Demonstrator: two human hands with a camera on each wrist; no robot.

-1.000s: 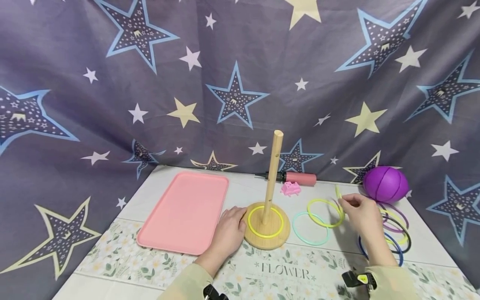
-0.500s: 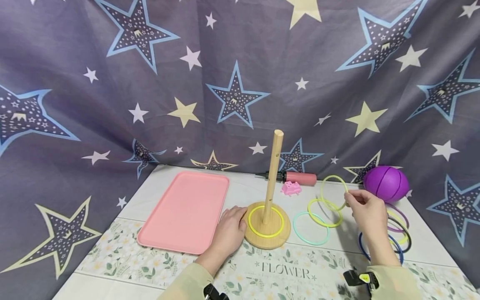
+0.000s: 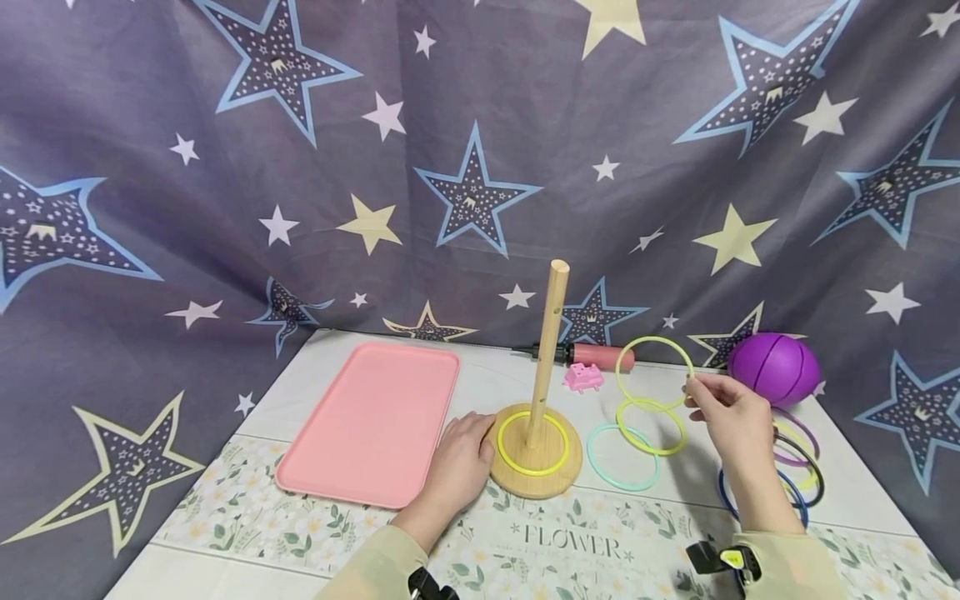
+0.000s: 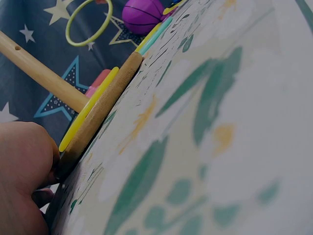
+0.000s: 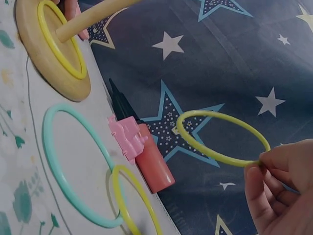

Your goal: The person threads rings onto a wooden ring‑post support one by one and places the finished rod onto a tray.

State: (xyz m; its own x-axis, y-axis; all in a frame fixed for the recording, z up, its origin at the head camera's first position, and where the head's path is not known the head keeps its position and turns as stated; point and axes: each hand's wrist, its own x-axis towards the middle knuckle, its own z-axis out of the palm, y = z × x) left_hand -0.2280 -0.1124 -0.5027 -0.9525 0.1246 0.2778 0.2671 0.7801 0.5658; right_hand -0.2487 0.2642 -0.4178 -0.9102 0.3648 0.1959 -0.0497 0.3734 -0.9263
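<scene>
A thin yellow-green ring (image 3: pixel 654 340) is pinched at its edge between thumb and fingers of my right hand (image 3: pixel 731 417), raised and tilted over the table. Farther left stands a wooden peg (image 3: pixel 550 350) on a round wooden base (image 3: pixel 504 478), with a bright yellow ring (image 3: pixel 533 475) lying around the peg's foot. My left hand (image 3: pixel 459 458) rests beside the base, fingertips at its left rim. Below the held ring, another yellow-green ring (image 5: pixel 117 188) overlaps a mint-green ring (image 5: pixel 51 154) on the table.
A pink tray (image 3: pixel 367 425) lies left of my left hand. Behind the peg are a pink-and-black hand pump (image 3: pixel 602 357) and a small pink toy (image 3: pixel 582 377). At the right sit a purple ball (image 3: pixel 774 368) and several rings, including a blue ring (image 3: pixel 801 508). A starry cloth hangs behind.
My right hand has turned the pinched ring from edge-on to facing the camera, and the ring has swung left. My left hand has stayed at the base.
</scene>
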